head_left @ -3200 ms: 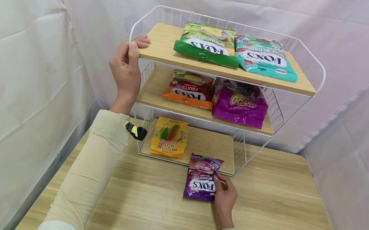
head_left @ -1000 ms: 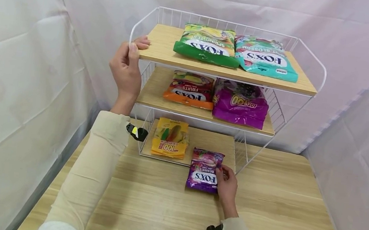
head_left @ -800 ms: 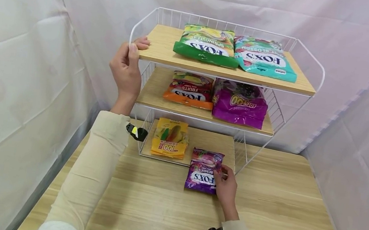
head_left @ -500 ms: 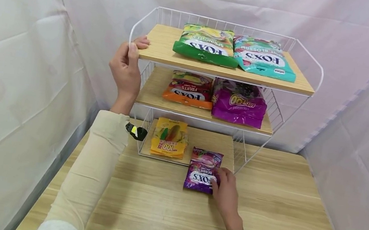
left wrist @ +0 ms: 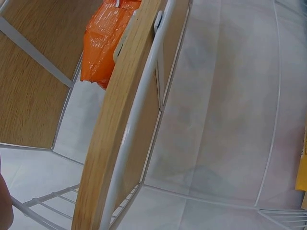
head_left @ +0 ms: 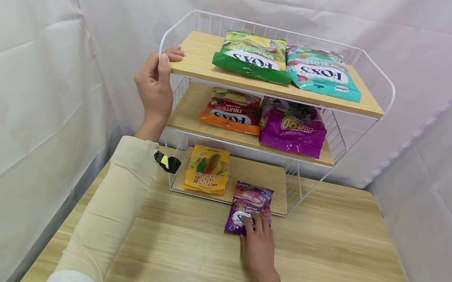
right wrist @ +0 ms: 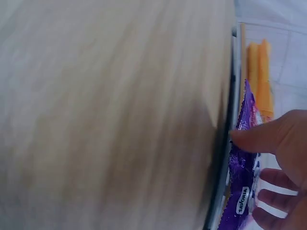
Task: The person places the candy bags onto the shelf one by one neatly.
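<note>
My left hand [head_left: 154, 86] grips the left front corner of the white wire rack's top wooden shelf [head_left: 195, 46], thumb at the front edge. A purple Fox's Berries candy bag [head_left: 252, 195] lies across the front edge of the bottom shelf [head_left: 261, 175], its lower part over the table. On the bag's lower right part lies my right hand [head_left: 259, 252], fingers extended over the printed face. In the right wrist view, the thumb [right wrist: 249, 139] is at the near edge of the bag and the other fingers are spread, slightly bent, on the far side.
The top shelf carries green [head_left: 254, 58] and turquoise [head_left: 321, 73] candy bags. Below are an orange-red bag [head_left: 233, 109] and a purple Lot 100 bag [head_left: 292, 130]. A yellow Lot 100 bag [head_left: 207, 169] sits bottom left. White sheeting [head_left: 10, 88] surrounds the wooden table [head_left: 342, 256].
The Berries bag slid forward onto the bottom shelf's edge. My right hand then loosened from its right edge and moved left and nearer, onto its lower part. My left hand stayed put.
</note>
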Demonstrator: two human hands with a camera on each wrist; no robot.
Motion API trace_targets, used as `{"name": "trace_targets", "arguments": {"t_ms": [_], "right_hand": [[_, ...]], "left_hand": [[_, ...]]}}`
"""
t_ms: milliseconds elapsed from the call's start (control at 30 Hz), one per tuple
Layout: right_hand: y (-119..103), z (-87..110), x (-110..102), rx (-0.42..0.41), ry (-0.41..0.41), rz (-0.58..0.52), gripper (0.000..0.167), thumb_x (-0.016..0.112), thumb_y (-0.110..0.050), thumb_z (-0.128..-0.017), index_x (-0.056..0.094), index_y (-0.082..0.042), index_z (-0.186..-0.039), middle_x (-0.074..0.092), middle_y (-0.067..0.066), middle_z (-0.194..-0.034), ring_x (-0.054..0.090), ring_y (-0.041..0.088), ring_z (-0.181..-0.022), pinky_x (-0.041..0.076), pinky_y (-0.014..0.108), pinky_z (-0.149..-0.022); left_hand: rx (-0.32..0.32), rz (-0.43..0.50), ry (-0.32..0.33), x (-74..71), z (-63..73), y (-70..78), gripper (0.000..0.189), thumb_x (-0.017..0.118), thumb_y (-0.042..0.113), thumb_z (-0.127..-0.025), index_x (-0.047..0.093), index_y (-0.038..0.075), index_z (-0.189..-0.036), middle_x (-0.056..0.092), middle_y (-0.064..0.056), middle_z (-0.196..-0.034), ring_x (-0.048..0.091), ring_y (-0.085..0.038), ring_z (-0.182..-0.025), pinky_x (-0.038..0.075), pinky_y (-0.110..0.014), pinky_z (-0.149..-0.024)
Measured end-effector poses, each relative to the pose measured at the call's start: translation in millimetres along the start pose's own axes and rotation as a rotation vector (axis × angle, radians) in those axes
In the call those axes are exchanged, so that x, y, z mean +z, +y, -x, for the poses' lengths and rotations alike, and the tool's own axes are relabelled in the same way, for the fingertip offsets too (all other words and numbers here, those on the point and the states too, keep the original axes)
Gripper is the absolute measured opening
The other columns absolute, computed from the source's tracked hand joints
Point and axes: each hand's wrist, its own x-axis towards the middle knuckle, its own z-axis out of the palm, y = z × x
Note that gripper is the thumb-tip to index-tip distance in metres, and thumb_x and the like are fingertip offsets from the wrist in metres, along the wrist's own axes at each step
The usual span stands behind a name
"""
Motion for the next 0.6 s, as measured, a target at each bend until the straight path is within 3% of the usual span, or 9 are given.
{"name": "trace_targets", "arguments": {"t_ms": [267, 500, 600], "right_hand": [[3.3, -0.6, 10.1, -0.013, -0.016, 0.032, 0.047, 0.070, -0.003, -0.078, 0.059, -0.011, -0.123, 0.050, 0.019, -0.128, 0.043, 0.038, -0.121, 0.045, 0.057, -0.086], [12.1, -7.4, 13.0, -0.067, -0.029, 0.036, 0.040, 0.051, -0.003, -0.090, 0.056, -0.010, -0.129, 0.046, 0.021, -0.134, 0.039, 0.042, -0.125, 0.041, 0.061, -0.091], [17.9, -11.0, 13.4, -0.092, -0.048, 0.042, 0.041, 0.053, -0.002, -0.090, 0.057, -0.012, -0.129, 0.046, 0.020, -0.135, 0.039, 0.042, -0.125, 0.042, 0.061, -0.089]], "left_hand": [[0.008, 0.003, 0.006, 1.5, 0.4, -1.4, 0.024, 0.044, -0.003, -0.092, 0.064, -0.013, -0.083, 0.066, -0.029, -0.090, 0.064, -0.033, -0.097, 0.047, -0.039, -0.094], [0.027, -0.001, -0.004, 1.4, -0.3, -1.8, 0.025, 0.043, -0.002, -0.092, 0.062, -0.016, -0.084, 0.066, -0.029, -0.090, 0.064, -0.034, -0.097, 0.047, -0.039, -0.094], [0.015, 0.002, 0.000, 1.1, 0.1, -2.3, 0.025, 0.043, -0.002, -0.092, 0.062, -0.015, -0.083, 0.066, -0.029, -0.090, 0.064, -0.034, -0.097, 0.047, -0.039, -0.094]]}}
